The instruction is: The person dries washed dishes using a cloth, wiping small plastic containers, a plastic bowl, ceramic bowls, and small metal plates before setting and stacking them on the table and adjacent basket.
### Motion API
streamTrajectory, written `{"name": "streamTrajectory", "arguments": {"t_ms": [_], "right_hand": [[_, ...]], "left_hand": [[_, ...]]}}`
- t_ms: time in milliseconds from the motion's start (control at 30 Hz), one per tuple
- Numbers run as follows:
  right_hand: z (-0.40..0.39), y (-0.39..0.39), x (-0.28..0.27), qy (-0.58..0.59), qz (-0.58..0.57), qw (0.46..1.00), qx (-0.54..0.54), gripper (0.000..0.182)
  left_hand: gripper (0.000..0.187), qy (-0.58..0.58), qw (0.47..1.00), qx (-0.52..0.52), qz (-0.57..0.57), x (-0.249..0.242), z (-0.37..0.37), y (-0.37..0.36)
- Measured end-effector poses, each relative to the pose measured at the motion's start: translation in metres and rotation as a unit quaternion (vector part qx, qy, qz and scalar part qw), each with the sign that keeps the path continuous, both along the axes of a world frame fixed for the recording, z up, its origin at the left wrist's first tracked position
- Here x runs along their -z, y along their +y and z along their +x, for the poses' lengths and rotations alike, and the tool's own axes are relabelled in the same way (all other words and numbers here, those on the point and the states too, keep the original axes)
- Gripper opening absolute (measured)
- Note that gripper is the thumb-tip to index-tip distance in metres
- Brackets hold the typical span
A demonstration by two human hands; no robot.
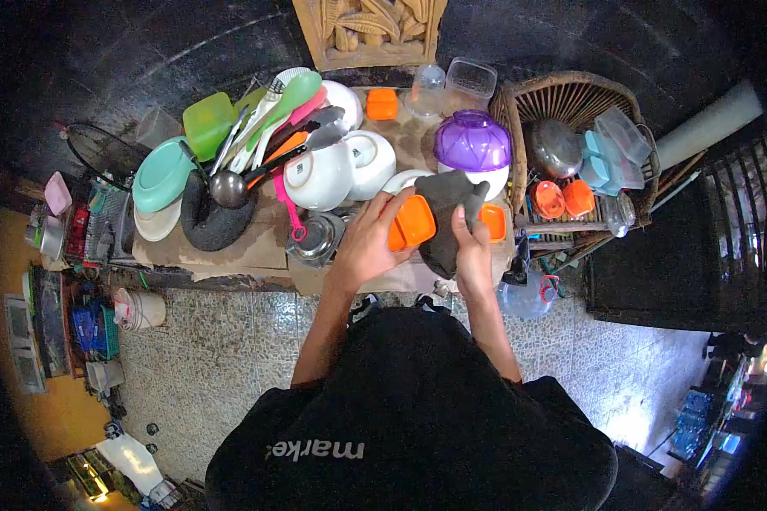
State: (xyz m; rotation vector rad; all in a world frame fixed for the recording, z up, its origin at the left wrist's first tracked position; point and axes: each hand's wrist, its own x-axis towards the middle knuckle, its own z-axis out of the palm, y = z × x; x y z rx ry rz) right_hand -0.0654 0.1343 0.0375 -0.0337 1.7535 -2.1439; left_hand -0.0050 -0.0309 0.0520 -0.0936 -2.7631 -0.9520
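Observation:
My left hand [368,243] is closed around a small orange square container [416,219], its hollow side facing up. In my right hand [474,255] is a dark grey cloth [446,223], gripped with the thumb on top and touching the container's right side. Just right of that hand lies another orange container [493,221], partly covered. Behind the cloth are a white dish [405,180] and a purple bowl [472,140] stacked upside down on a white one. White bowls [318,176] and a steel container [315,238] stand left of my left hand.
Utensils, including a ladle [229,189], pile up at the left beside a grey stone mortar [217,226] and a mint-green plate [162,175]. A wicker basket [507,102] with a metal bowl and plastic containers stands at the right. Clear containers [470,81] sit at the back.

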Motion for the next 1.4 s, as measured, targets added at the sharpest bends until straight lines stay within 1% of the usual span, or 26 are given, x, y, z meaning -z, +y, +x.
{"name": "streamTrajectory", "arguments": {"t_ms": [33, 67, 167, 200, 267, 300, 333, 367, 433, 467, 500, 533, 567, 600, 633, 667, 700, 767, 800, 833, 900, 967, 1033, 1133, 1267, 1400], "right_hand": [[0.002, 0.001, -0.009, 0.048, 0.007, 0.999, 0.011, 0.040], [-0.001, 0.004, 0.001, 0.083, 0.034, 0.996, -0.004, 0.039], [0.007, 0.002, -0.005, 0.125, 0.076, 0.988, -0.054, 0.039], [0.010, -0.001, -0.004, 0.139, 0.066, 0.986, -0.059, 0.038], [0.017, -0.006, -0.004, 0.154, 0.061, 0.985, -0.056, 0.037], [0.020, -0.005, -0.004, 0.170, 0.057, 0.982, -0.054, 0.037], [0.022, 0.000, -0.006, 0.174, 0.089, 0.978, -0.077, 0.037], [0.024, 0.003, -0.011, 0.172, 0.091, 0.978, -0.072, 0.037], [0.035, 0.010, -0.021, 0.196, 0.070, 0.977, -0.037, 0.039], [0.034, 0.021, -0.002, 0.164, 0.072, 0.984, -0.015, 0.041], [0.032, 0.034, -0.011, 0.110, 0.042, 0.992, 0.048, 0.041], [0.030, 0.048, -0.021, 0.055, 0.010, 0.992, 0.114, 0.041], [0.023, 0.057, -0.010, 0.043, -0.094, 0.979, 0.177, 0.040], [0.016, 0.074, 0.006, 0.003, -0.088, 0.964, 0.251, 0.037], [0.014, 0.085, -0.007, -0.001, -0.112, 0.956, 0.270, 0.034], [0.009, 0.100, -0.003, 0.006, -0.112, 0.946, 0.303, 0.034], [0.005, 0.114, 0.002, 0.013, -0.112, 0.935, 0.336, 0.034], [-0.006, 0.135, -0.006, 0.032, -0.131, 0.922, 0.364, 0.034], [-0.006, 0.145, -0.011, 0.041, -0.147, 0.910, 0.386, 0.034], [-0.006, 0.154, -0.013, 0.042, -0.144, 0.906, 0.395, 0.034], [-0.004, 0.166, -0.015, 0.049, -0.120, 0.893, 0.431, 0.033], [-0.002, 0.172, -0.011, 0.057, -0.132, 0.894, 0.423, 0.033], [-0.002, 0.179, 0.000, 0.044, -0.107, 0.913, 0.392, 0.042], [-0.007, 0.179, 0.022, 0.029, -0.105, 0.924, 0.367, 0.041], [-0.015, 0.168, 0.038, -0.012, -0.114, 0.940, 0.321, 0.039], [-0.018, 0.156, 0.028, -0.012, -0.118, 0.954, 0.276, 0.036]], "left_hand": [[0.088, 0.010, 0.999, -0.014, 0.042, 0.004, 0.001, 0.002], [0.087, 0.019, 0.996, -0.026, 0.085, 0.008, 0.001, 0.005], [0.084, 0.063, 0.990, -0.084, 0.096, 0.015, 0.002, 0.019], [0.084, 0.061, 0.990, -0.081, 0.096, 0.018, 0.002, 0.019], [0.076, 0.010, 0.983, -0.113, 0.145, 0.025, 0.000, 0.019], [0.076, 0.009, 0.983, -0.109, 0.145, 0.034, -0.001, 0.017], [0.074, 0.042, 0.975, -0.115, 0.187, 0.044, -0.002, 0.015], [0.071, 0.072, 0.963, -0.119, 0.229, 0.052, -0.002, 0.014], [0.069, 0.047, 0.961, -0.116, 0.245, 0.031, 0.005, 0.019], [0.067, 0.033, 0.959, -0.118, 0.256, 0.015, 0.004, 0.020], [0.065, 0.019, 0.956, -0.121, 0.267, 0.009, 0.002, 0.022], [0.066, 0.047, 0.973, -0.105, 0.199, 0.012, -0.010, 0.027], [0.066, 0.046, 0.974, -0.102, 0.199, 0.011, -0.018, 0.029], [0.065, 0.059, 0.984, -0.062, 0.153, -0.004, -0.025, 0.037], [0.064, 0.073, 0.991, -0.020, 0.108, -0.012, -0.035, 0.044], [0.065, 0.089, 0.989, 0.024, 0.115, -0.009, -0.049, 0.049], [0.065, 0.088, 0.989, 0.030, 0.116, -0.002, -0.061, 0.054], [0.067, 0.025, 0.992, 0.114, 0.054, 0.012, -0.090, 0.064], [0.070, -0.024, 0.991, 0.130, -0.009, 0.016, -0.099, 0.068], [0.070, -0.025, 0.990, 0.140, -0.007, 0.023, -0.106, 0.071], [0.080, -0.037, 0.979, 0.185, -0.072, 0.034, -0.116, 0.075], [0.084, -0.069, 0.972, 0.207, -0.086, 0.035, -0.117, 0.080], [0.076, -0.101, 0.972, 0.189, -0.100, 0.038, -0.116, 0.086], [0.079, -0.065, 0.975, 0.184, -0.101, 0.047, -0.119, 0.088], [0.083, -0.074, 0.972, 0.192, -0.113, 0.053, -0.123, 0.088], [0.085, -0.074, 0.968, 0.208, -0.118, 0.055, -0.126, 0.090]]}}
